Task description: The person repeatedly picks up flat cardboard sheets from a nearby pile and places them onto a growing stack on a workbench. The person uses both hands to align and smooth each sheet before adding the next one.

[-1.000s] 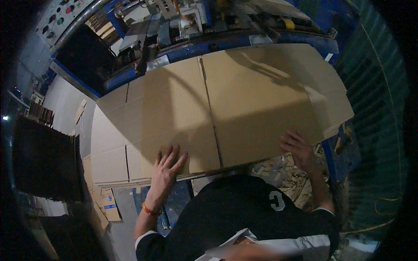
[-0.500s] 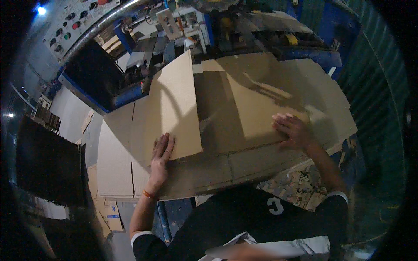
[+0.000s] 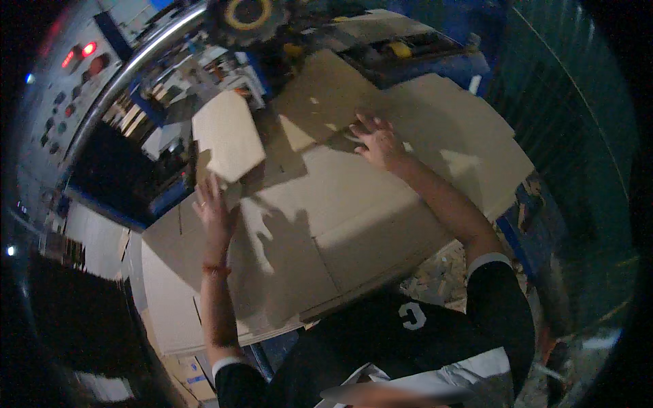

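A brown cardboard sheet (image 3: pixel 330 88) lies partly in the machine at the far side, its left flap (image 3: pixel 228 132) tilted up and lit brightly. My left hand (image 3: pixel 214 204) is at the near edge of that flap, fingers extended and somewhat apart. My right hand (image 3: pixel 381 144) is by the sheet's near right edge, palm down with fingers spread; whether the fingertips press on it is hard to tell. Beneath both forearms lies a stack of flat cardboard sheets (image 3: pixel 381 221), creased and slotted, with the shadow of a hand across it.
A blue-framed machine stands ahead, with a dark wheel (image 3: pixel 246 12) above and a metal rail (image 3: pixel 129 75) curving at the left. Beyond the rail is a control panel (image 3: pixel 64 88) with red lights. Cardboard scraps (image 3: pixel 439 275) lie below the stack's near right edge. A green corrugated wall (image 3: pixel 571 136) runs along the right.
The flapped cardboard sheet has slid away from me into the machine and turned. Both hands have moved forward with it, the right one also leftward. More of the stack below is uncovered.
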Available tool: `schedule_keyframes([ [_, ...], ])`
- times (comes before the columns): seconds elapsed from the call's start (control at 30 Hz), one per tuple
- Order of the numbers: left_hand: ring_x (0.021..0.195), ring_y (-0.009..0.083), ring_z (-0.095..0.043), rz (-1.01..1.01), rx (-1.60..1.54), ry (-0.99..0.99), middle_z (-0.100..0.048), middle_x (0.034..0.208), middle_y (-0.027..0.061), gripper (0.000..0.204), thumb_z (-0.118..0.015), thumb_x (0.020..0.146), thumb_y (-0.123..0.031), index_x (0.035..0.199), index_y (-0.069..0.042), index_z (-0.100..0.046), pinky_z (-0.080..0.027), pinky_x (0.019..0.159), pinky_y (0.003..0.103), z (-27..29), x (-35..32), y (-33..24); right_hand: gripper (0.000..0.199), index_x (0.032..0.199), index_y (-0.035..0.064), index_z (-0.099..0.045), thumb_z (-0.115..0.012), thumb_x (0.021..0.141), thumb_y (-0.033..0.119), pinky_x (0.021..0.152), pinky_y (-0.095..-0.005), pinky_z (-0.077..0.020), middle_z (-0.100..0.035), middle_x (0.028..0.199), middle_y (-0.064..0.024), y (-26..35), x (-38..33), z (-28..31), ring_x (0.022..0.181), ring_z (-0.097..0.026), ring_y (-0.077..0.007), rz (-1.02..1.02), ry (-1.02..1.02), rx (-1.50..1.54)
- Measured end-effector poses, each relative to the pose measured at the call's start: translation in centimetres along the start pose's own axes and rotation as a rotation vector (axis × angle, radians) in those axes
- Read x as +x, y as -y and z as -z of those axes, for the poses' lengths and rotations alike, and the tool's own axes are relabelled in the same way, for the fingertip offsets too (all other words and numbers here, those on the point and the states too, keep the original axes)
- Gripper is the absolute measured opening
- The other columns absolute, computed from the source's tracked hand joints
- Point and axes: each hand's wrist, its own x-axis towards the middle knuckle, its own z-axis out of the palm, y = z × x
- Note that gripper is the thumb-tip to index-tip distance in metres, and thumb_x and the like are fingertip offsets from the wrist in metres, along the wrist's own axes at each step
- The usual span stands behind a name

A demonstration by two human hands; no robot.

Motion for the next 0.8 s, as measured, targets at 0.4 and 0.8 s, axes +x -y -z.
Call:
schedule_keyframes([
  [0.4, 0.115, 0.0326, -0.046, 0.950, 0.004, -0.239, -0.047, 0.128, 0.0186, 0.061, -0.058, 0.082, -0.031, 0.131, 0.000, -0.038, -0.037, 0.097, 0.043, 2.6, -26.4, 16.7, 0.072, 0.134, -0.0014, -0.036, -0.055, 0.082, 0.044, 0.109, -0.0435, -0.0196, -0.038, 0.136, -0.0236, -6.9, -22.4, 6.8, 0.131, -0.028, -0.0367, -1.007, 0.024, -0.108],
  [0.8, 0.108, 0.0275, -0.055, 1.334, -1.354, -0.736, -0.051, 0.125, 0.0154, 0.049, -0.042, 0.092, -0.033, 0.128, 0.000, -0.043, -0.047, 0.087, 0.045, 5.1, -34.7, 29.6, 0.032, 0.118, 0.0025, -0.048, -0.053, 0.088, 0.013, 0.092, -0.0318, -0.0393, -0.050, 0.121, -0.0073, -9.5, -18.2, 7.6, 0.104, -0.050, -0.0213, -0.866, -1.460, 1.419],
])
